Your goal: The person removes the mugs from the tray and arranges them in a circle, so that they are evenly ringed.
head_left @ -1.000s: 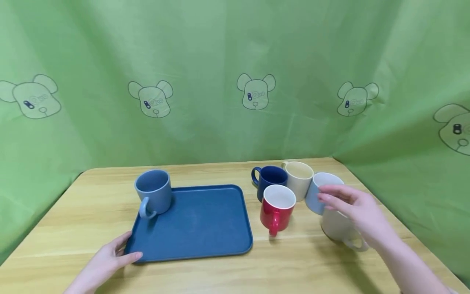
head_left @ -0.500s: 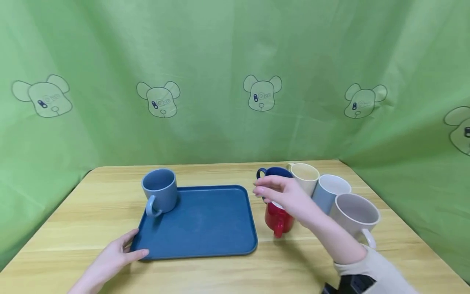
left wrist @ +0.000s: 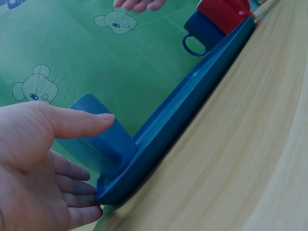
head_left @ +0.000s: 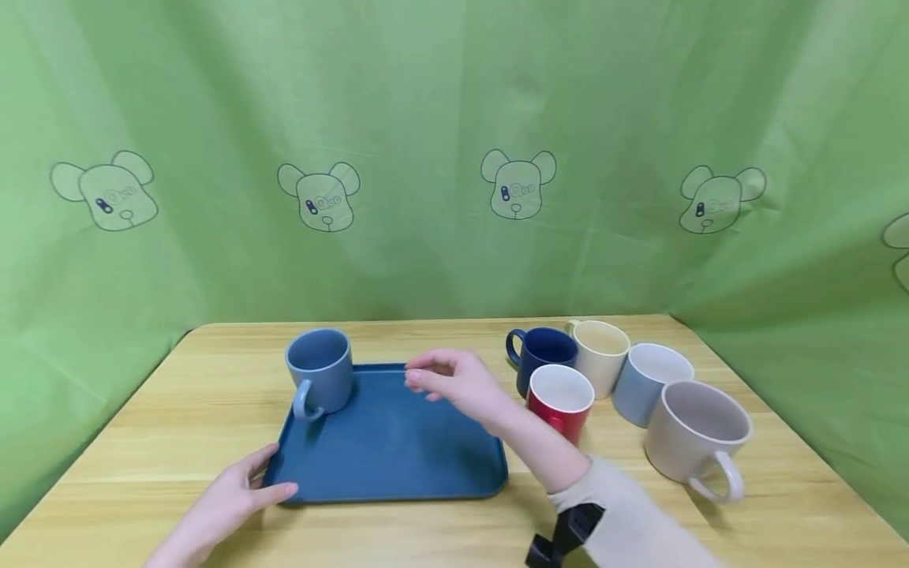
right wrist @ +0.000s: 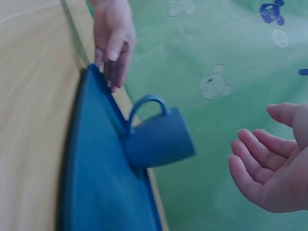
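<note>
A blue tray (head_left: 387, 446) lies on the table, with a greyish-blue mug (head_left: 323, 375) upright at its far left corner. My left hand (head_left: 230, 497) is at the tray's near left corner. Its fingertips touch the tray's edge, and the thumb stands apart from them, as the left wrist view shows. Over the far part of the tray hovers my right hand (head_left: 454, 383), its fingers loosely bent and holding nothing. In the right wrist view the same mug (right wrist: 159, 139) stands on the tray, apart from the right hand (right wrist: 274, 163).
Right of the tray stand a red mug (head_left: 561, 402), a navy mug (head_left: 543, 355), a cream mug (head_left: 600, 359), a light blue mug (head_left: 649, 383) and a large pale grey mug (head_left: 696, 434). A green curtain (head_left: 426, 237) borders the table (head_left: 177, 418).
My right hand has moved left from above the pale grey mug, past the red mug, to above the tray. The left hand stays at the tray's corner. The view has shifted slightly.
</note>
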A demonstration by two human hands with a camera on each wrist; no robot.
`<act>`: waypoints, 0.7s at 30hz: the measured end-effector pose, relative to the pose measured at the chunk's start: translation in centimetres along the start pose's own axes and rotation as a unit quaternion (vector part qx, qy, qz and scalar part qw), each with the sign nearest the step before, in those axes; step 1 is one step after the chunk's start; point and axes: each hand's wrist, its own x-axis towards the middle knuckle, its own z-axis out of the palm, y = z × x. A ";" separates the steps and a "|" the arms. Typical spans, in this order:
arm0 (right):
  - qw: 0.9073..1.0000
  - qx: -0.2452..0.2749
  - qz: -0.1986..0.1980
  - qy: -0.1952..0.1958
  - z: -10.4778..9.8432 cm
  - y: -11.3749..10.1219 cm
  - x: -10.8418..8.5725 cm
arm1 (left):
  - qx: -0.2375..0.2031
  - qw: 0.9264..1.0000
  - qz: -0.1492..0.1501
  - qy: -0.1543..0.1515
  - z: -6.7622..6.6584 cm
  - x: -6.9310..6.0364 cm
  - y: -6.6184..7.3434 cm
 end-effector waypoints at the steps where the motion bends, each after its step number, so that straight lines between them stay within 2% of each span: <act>1: 1.000 0.000 0.002 -0.001 0.6 0.1 0.3 | 0.000 1.000 -0.002 0.000 0.0 0.0 0.0; 11: 1.000 -0.002 0.026 -0.004 6.4 2.2 3.5 | -0.003 1.000 -0.005 -0.001 0.1 0.0 0.0; 21: 0.999 -0.002 0.048 0.011 10.4 4.0 6.2 | 0.001 1.000 -0.003 0.006 0.1 -0.1 0.0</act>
